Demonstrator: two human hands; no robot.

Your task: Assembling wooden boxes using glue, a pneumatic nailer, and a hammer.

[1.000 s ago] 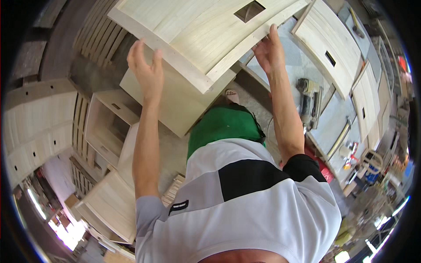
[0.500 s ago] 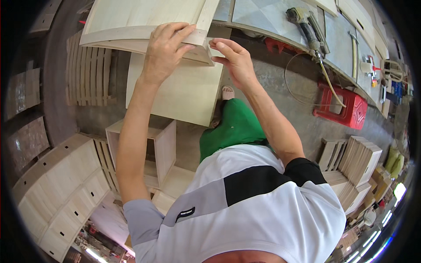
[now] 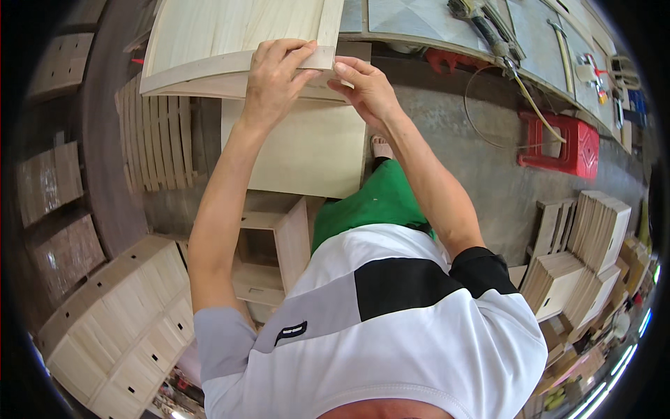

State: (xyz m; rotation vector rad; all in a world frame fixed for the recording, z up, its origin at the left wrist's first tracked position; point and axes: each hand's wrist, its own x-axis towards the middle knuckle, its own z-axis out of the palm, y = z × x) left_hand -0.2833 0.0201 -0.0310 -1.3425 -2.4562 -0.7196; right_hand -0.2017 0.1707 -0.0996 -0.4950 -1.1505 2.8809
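A pale wooden box (image 3: 241, 28) rests at the front edge of the bench, a long strip (image 3: 202, 72) running along its near side. My left hand (image 3: 276, 84) is closed over this strip close to the right corner, fingers on top and thumb lower on the front. At the corner itself, my right hand (image 3: 368, 89) has its thumb and bent fingers pressed to the strip's end. Whether a small piece sits between those fingertips is hidden. Below both hands a flat light board (image 3: 300, 153) reaches toward my legs.
On the bench to the right lie a nail gun (image 3: 481, 24) with a hose and a hammer (image 3: 560, 56). Under its edge stands a red plastic stool (image 3: 576, 146). Stacked wooden panels (image 3: 597, 230) are at right, slats (image 3: 157, 133) at left, an open wooden box (image 3: 289, 244) by my left arm.
My right hand has come in from just off the corner to touch it. My left hand keeps its grip on the strip. The whole view has shifted slightly.
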